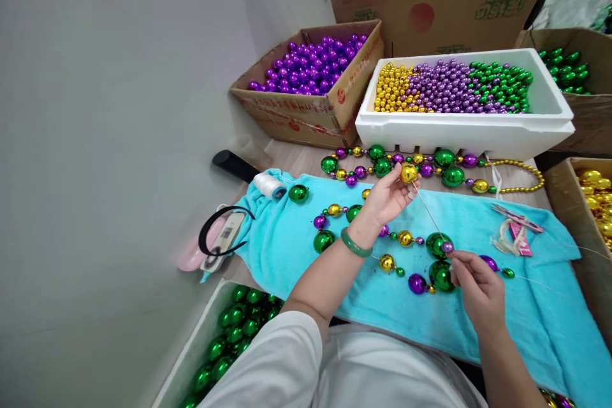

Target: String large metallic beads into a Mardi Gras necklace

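My left hand (pixel 389 194), a green bangle on its wrist, pinches a shiny gold bead (pixel 409 173) above the towel. From this bead a thin, straight strand or needle (pixel 428 209) slants down to my right hand (pixel 478 284); which of the two it is I cannot tell. The fingers of my right hand are closed beside a small purple bead (pixel 447 247). Close by lie two large green beads (pixel 441 275). A partly strung garland of purple, gold and green beads (pixel 405 238) rests on the turquoise towel (pixel 296 236), partly hidden by my left arm.
Behind the towel lies a longer bead necklace (pixel 452 176). A white foam box (pixel 459 131) of small beads and a carton (pixel 296 118) of purple beads stand beyond. Thread spool (pixel 270 186), loose green bead (pixel 299 193) and black headband (pixel 205 236) are left; scissors (pixel 519 218) lie right.
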Available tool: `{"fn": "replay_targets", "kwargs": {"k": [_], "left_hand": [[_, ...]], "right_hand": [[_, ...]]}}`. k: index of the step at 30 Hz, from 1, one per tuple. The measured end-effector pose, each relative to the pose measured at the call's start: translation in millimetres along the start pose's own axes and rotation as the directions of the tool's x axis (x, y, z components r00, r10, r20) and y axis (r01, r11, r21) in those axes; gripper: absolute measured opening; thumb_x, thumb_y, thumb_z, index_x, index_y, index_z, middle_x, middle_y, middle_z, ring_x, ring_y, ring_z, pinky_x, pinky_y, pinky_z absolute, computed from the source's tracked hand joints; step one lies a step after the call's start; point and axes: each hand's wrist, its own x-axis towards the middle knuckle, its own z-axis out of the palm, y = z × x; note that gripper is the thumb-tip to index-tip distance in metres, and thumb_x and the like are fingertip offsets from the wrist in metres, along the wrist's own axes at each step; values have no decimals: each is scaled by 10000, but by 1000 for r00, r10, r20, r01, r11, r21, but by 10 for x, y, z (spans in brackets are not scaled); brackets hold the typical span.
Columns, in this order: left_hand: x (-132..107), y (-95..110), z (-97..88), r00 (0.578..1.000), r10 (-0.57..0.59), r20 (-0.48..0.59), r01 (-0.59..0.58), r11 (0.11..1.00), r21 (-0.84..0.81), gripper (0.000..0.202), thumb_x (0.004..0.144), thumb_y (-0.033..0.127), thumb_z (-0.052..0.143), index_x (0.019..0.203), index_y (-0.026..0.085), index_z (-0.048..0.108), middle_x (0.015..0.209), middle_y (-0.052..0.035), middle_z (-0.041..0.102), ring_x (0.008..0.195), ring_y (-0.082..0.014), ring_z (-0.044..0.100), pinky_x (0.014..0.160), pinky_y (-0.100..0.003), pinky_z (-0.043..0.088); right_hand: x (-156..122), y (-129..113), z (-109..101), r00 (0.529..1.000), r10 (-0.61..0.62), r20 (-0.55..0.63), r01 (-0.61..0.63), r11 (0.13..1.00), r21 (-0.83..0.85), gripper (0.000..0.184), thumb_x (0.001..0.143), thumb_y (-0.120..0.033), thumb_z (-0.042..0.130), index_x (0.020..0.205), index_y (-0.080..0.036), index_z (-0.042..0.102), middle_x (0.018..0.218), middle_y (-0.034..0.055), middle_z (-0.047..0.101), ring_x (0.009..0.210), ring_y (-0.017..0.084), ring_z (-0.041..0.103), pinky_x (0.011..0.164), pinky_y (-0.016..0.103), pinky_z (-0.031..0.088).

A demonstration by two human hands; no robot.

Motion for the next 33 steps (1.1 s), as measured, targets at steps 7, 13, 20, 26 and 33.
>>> {"fn": "replay_targets", "kwargs": {"k": [7,13,20,26,33], "left_hand": [[-77,-92,-57,986,160,36,-164,965,206,196,793,234,700,966,153,655,837,-21,669,702,-100,641,657,-223,508],[-263,-219,-113,984,159,76,-173,951,255,359,706,241,773,1035,181,643,917,-33,674,746,-123,661,673,-240,506],[-314,-170,-137,973,126,196,-161,971,175,432,682,263,796,1076,192,634,1064,-76,681,821,-143,669,723,-248,509],[-320,-338,-155,952,54,300,-143,948,285,451,698,326,784,1105,200,633,1104,-90,672,866,-153,660,780,-272,496],[-135,-114,-14,889,-90,450,-434,152,888,481,764,269,694,1236,220,617,1244,-103,619,1014,-197,609,923,-365,473]], "right_hand": [[11,46,-5,1000,4,15,-4,1000,-22,167,855,-313,619,913,-174,692,594,-16,549,516,104,487,465,229,394],[25,91,1,999,23,35,-22,999,-26,171,856,-327,618,904,-180,690,604,-14,560,529,108,503,477,232,409],[44,100,-40,999,10,47,-9,1000,-17,165,858,-317,618,908,-174,684,592,-13,558,525,108,497,478,233,403],[59,54,-44,997,6,73,-11,998,64,148,863,-312,618,900,-179,674,577,-23,541,518,99,489,478,221,396],[111,113,-124,995,-24,-100,31,997,73,131,862,-302,630,916,-186,658,599,-23,558,535,98,495,492,220,389]]}}
